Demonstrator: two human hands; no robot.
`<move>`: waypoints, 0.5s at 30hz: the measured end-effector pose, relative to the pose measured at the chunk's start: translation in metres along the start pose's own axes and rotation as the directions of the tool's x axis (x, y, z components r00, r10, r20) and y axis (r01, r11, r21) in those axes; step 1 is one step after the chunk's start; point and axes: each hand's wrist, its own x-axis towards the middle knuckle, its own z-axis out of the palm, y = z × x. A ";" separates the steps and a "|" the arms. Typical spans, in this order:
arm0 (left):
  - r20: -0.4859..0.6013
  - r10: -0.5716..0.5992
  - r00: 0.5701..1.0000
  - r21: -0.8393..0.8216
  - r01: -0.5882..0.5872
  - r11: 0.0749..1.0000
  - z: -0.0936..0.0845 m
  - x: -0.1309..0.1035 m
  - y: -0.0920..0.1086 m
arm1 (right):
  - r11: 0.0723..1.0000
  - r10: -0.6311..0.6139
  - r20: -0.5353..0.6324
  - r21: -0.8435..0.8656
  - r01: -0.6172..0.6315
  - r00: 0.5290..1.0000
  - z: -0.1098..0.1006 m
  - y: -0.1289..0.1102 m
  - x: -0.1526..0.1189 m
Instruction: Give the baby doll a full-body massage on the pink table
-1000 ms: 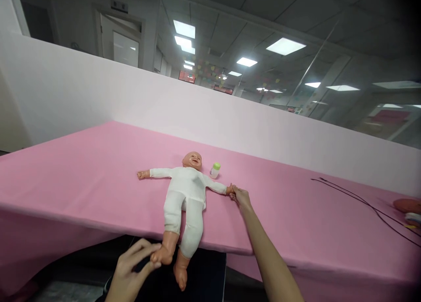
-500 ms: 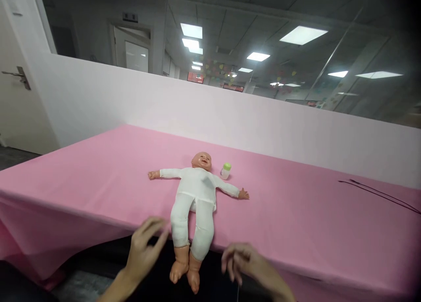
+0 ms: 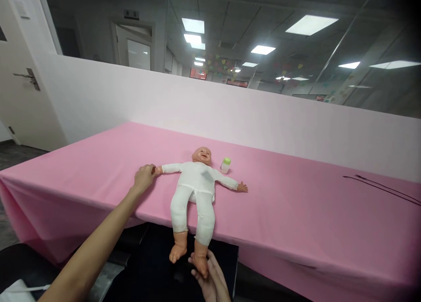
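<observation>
Switched diagonals on doll [image 3: 197, 178]: pinched left-side fist [image 3: 159, 170] with left hand [image 3: 144, 178], cradled right-side foot [image 3: 200, 263] in right hand [image 3: 214, 282].

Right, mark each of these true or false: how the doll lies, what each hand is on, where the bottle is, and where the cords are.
1. The doll lies face down. False: it lies face up.
2. The left hand touches one of the doll's hands. True.
3. The right hand is at one of the doll's feet. True.
4. The green-capped bottle is in the right hand's grip. False: it is beside the doll's head, on the pink cloth.
5. Thin dark cords lie on the cloth, off to the right. True.
</observation>
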 end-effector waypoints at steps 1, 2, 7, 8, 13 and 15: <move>-0.014 0.007 1.000 -0.069 -0.008 0.998 0.000 0.000 0.000 | 0.999 -0.037 -0.036 -0.016 0.036 0.999 -0.003 -0.001 -0.003; -0.029 -0.001 1.000 -0.159 -0.004 0.987 0.001 0.002 0.001 | 0.996 -0.088 -0.073 -0.038 0.085 0.993 -0.007 -0.003 -0.006; -0.025 -0.175 0.984 -0.742 0.099 0.663 0.009 0.011 0.029 | 0.862 -0.482 -0.186 -0.278 0.424 0.856 -0.012 -0.027 -0.010; -0.021 -0.183 0.983 -0.795 0.095 0.599 0.010 0.014 0.037 | 0.820 -0.541 -0.176 -0.328 0.469 0.823 -0.009 -0.037 -0.008; -0.079 -0.245 0.966 -0.883 0.046 0.466 0.023 0.030 0.082 | 0.725 -0.596 0.038 -0.404 0.558 0.802 0.029 -0.107 0.019; -0.127 -0.204 0.971 -0.854 -0.003 0.521 0.033 0.035 0.101 | 0.703 -0.567 0.152 -0.424 0.571 0.810 0.047 -0.132 0.043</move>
